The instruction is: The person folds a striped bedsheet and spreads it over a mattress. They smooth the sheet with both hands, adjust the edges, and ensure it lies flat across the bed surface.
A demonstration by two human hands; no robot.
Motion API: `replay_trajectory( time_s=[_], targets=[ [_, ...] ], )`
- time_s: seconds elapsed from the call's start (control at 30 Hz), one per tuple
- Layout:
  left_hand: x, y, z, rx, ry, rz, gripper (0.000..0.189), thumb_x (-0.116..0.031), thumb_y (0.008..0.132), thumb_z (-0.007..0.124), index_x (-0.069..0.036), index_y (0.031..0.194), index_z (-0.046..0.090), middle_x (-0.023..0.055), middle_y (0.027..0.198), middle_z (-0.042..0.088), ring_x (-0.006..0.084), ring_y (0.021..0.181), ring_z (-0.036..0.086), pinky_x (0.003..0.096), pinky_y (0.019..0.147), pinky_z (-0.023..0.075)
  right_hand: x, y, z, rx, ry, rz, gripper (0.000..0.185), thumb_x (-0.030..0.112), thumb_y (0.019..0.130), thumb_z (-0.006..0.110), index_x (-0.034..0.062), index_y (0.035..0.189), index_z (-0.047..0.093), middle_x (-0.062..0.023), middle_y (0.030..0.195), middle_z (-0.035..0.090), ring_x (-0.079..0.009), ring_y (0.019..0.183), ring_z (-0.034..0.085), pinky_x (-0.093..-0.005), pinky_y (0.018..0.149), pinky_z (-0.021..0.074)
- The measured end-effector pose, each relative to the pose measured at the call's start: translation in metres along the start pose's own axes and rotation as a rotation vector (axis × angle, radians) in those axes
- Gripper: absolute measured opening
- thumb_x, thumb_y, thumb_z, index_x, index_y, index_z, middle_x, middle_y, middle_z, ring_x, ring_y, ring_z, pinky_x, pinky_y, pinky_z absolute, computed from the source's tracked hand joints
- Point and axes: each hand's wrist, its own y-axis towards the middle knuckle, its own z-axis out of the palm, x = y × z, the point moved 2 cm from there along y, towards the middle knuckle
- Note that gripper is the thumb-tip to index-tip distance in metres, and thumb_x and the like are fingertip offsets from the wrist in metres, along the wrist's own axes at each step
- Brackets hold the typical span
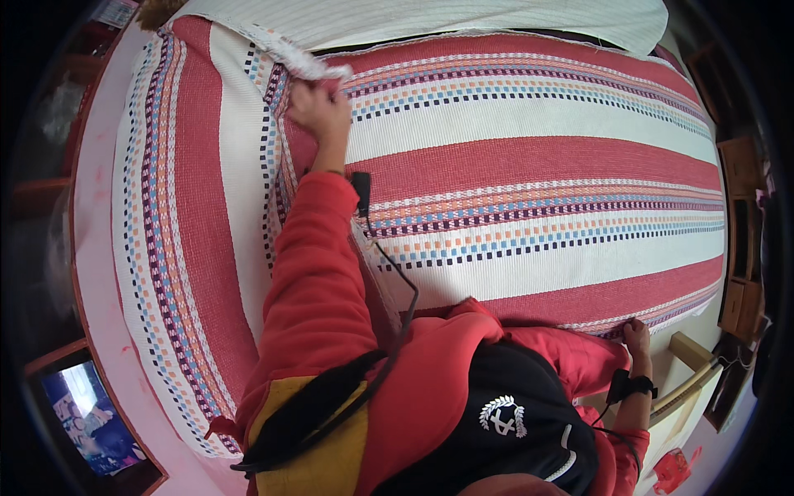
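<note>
A woven cloth [533,155] with red, white and multicoloured stripes spreads over a bed-like surface in front of me. My left hand [321,111], slightly blurred, reaches far out and grips the cloth at its white fringed edge [310,65]. Left of that arm, a folded-over part of the cloth [198,186] has its stripes running lengthwise. My right hand [637,338] is at the near right edge of the cloth, with its fingers closed on the border. Sleeve and body hide part of the near edge.
A ribbed white cloth [434,23] lies along the far side. Wooden cabinets [741,167] stand at the right, near a pale wooden frame [688,372]. A red bag [676,471] lies at lower right. Left are a pink surface [102,248] and a glossy picture panel [90,415].
</note>
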Motion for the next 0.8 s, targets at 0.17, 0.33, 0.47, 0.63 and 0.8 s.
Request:
replay_trajectory(
  time_s=[0.17, 0.33, 0.47, 0.63, 0.8],
  targets=[
    [-0.042, 0.019, 0.037, 0.379, -0.108, 0.008, 0.077, -0.046, 0.077, 0.058, -0.013, 0.139, 0.026, 0.0252, 0.146, 0.002, 0.0398, 0.134, 0.014, 0.0482, 0.106, 0.0207, -0.013, 0.008, 0.007, 0.018, -0.022, -0.001, 0.03, 0.027, 0.071, 0.049, -0.0019, 0.071, 0.059, -0.0216, 0.066, 0.059, -0.0374, 0.064, 0.058, -0.0456, 0.061, 0.0445],
    [-0.01, 0.015, 0.02, 0.694, -0.113, 0.082, 0.077, -0.046, 0.078, 0.059, -0.016, 0.141, 0.027, 0.0227, 0.147, 0.008, 0.0386, 0.134, 0.018, 0.0403, 0.106, 0.025, 0.001, 0.004, -0.001, 0.067, 0.012, 0.026, 0.029, 0.026, 0.071, 0.049, -0.0017, 0.071, 0.058, -0.0214, 0.065, 0.059, -0.036, 0.063, 0.058, -0.0451, 0.06, 0.0447],
    [0.012, 0.023, -0.055, 0.03, -0.298, 0.438, 0.026, -0.012, 0.077, 0.06, -0.01, 0.103, 0.067, 0.0184, 0.115, 0.057, 0.0301, 0.103, 0.058, 0.0418, 0.094, 0.039, 0.015, -0.002, -0.007, 0.113, 0.061, 0.057, 0.029, 0.025, 0.071, 0.049, -0.0027, 0.07, 0.058, -0.021, 0.066, 0.059, -0.036, 0.065, 0.059, -0.0448, 0.062, 0.0456],
    [0.059, -0.004, -0.053, 0.433, 0.561, 0.182, 0.059, -0.048, 0.084, 0.045, -0.022, 0.137, 0.036, 0.0105, 0.149, 0.014, 0.0416, 0.134, 0.007, 0.0576, 0.105, 0.0069, 0.018, -0.007, -0.008, 0.046, -0.066, 0.001, 0.029, 0.024, 0.072, 0.048, -0.003, 0.073, 0.06, -0.0219, 0.072, 0.062, -0.0376, 0.073, 0.06, -0.0455, 0.067, 0.0462],
    [0.077, 0.004, -0.003, 0.501, 0.554, -0.019, 0.069, -0.061, 0.086, 0.029, -0.022, 0.143, 0.021, 0.0106, 0.15, 0.004, 0.0333, 0.138, -0.001, 0.052, 0.107, -0.004, 0.02, -0.002, -0.007, 0.076, -0.227, 0.049, 0.033, 0.025, 0.074, 0.047, -0.0021, 0.083, 0.064, -0.0252, 0.082, 0.062, -0.0402, 0.082, 0.06, -0.045, 0.073, 0.0472]
  ],
)
